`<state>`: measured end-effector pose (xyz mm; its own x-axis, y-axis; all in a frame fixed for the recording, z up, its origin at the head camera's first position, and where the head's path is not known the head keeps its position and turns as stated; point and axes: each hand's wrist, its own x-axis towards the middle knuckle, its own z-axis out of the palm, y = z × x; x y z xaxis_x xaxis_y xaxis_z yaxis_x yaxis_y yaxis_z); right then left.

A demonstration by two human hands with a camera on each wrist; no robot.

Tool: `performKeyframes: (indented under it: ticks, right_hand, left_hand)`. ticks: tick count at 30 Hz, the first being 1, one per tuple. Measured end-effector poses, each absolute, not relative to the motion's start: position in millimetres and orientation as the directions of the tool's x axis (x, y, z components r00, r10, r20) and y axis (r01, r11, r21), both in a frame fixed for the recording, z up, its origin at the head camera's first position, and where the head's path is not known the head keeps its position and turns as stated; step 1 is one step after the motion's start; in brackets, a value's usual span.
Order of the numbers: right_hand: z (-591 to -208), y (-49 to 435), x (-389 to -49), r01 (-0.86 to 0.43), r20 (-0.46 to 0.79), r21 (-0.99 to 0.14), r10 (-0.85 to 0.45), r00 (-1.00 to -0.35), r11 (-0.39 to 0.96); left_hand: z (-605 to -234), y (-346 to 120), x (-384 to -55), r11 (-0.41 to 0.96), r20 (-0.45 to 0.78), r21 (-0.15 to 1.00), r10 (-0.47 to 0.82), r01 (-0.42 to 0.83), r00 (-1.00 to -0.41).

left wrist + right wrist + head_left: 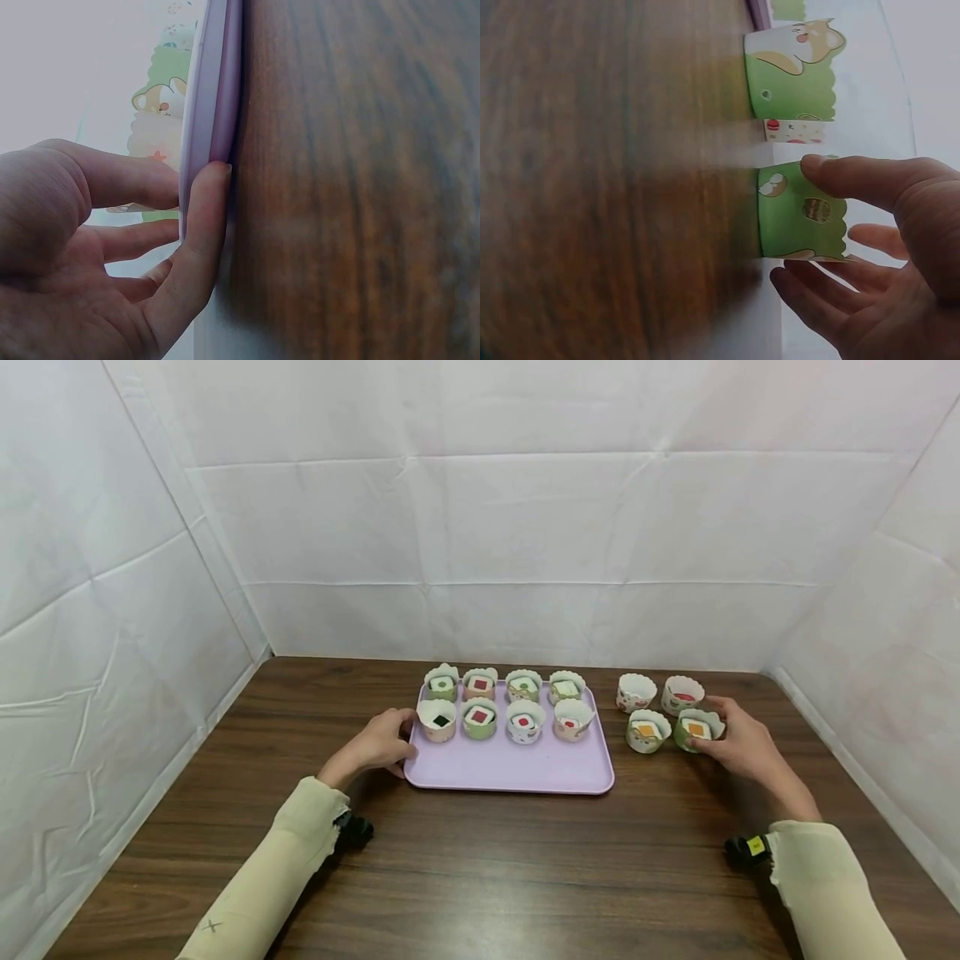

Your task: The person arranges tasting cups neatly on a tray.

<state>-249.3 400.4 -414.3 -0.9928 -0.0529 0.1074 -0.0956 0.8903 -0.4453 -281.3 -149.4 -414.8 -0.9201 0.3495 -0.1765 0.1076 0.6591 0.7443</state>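
Note:
At the left edge of the lilac tray (510, 777), my left hand (378, 741) holds the rim; in the left wrist view the thumb and a finger (206, 225) meet the tray's side (204, 112). My right hand (742, 743) has its thumb and fingers around a green paper baking cup (684, 739), which stands on the table and holds a white piece with an orange square. In the right wrist view the thumb lies on one side of this cup (799, 217), with the fingers on the other. Two rows of filled paper cups (478, 727) stand on the tray.
Left of the gripped cup stands another green cup (645, 742) with an orange square inside. Behind them are two white patterned cups (636, 695). White cloth walls (525, 560) enclose the wooden table (465, 877) at the back and sides.

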Motion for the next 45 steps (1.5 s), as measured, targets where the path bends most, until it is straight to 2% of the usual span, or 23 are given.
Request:
performKeyframes:
  ticks: [25,45]
  right_hand:
    - [-418,399,-249,-0.075,0.106,-0.412,-0.034,-0.994,0.908]
    - [-401,406,-243,-0.074,0.135,-0.409,-0.020,-0.991,0.910]
  left_hand:
    - [-413,-149,-281,0.643,-0.178,0.759,0.355,0.101,-0.918]
    - [-412,-148,-279,0.652,-0.174,0.751,0.346,0.103,-0.922]
